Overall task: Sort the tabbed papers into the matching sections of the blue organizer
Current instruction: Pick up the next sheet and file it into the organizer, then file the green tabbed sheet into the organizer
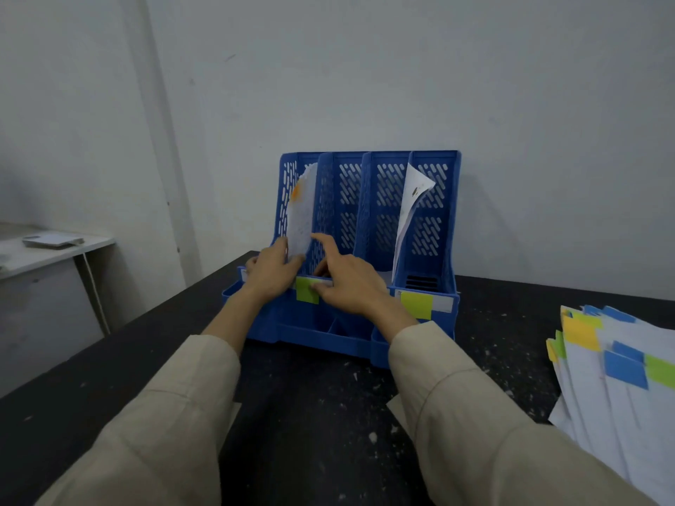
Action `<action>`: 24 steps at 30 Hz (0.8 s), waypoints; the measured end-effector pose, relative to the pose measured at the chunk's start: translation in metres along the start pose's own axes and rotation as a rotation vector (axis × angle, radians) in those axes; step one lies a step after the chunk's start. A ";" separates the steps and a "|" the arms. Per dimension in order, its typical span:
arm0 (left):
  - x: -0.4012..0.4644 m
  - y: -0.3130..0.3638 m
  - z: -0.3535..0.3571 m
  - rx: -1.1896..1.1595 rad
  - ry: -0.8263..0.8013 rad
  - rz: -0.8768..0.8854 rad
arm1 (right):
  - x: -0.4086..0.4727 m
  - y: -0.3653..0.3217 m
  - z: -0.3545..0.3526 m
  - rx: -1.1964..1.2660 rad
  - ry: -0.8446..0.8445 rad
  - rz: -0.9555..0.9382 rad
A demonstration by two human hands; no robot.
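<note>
Papers [621, 367] with coloured tabs sat stacked at 4 o'clock, while the left hand [268, 273] pinched one sheet [301, 213] in the organizer's [369, 250] leftmost slot; right hand [347, 283] loose, fingers out. Looked mid-filing; next probably let go, grab another.

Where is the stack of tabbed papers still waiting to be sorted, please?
The stack of tabbed papers lies on the black table at the right edge, right of the blue organizer.
</note>
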State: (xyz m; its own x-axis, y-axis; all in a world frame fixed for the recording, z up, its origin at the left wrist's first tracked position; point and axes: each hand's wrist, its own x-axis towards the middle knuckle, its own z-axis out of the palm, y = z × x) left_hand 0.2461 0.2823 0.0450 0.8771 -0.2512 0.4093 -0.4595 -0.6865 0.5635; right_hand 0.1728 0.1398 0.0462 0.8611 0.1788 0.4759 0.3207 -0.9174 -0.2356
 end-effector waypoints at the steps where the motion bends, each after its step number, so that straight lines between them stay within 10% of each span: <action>1: -0.001 -0.002 0.001 -0.035 0.068 0.027 | 0.000 0.001 0.000 0.001 0.002 -0.002; 6: -0.022 0.001 0.009 0.002 0.372 0.039 | 0.003 0.001 0.002 -0.027 0.032 0.008; 24: -0.006 0.003 0.021 -0.109 0.333 0.032 | 0.015 0.023 0.003 0.008 0.023 -0.012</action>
State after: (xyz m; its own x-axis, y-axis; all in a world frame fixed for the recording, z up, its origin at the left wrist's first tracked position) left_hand 0.2426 0.2673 0.0295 0.7770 -0.0225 0.6291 -0.5136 -0.6005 0.6128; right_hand 0.1943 0.1230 0.0454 0.8479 0.1815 0.4982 0.3344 -0.9122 -0.2368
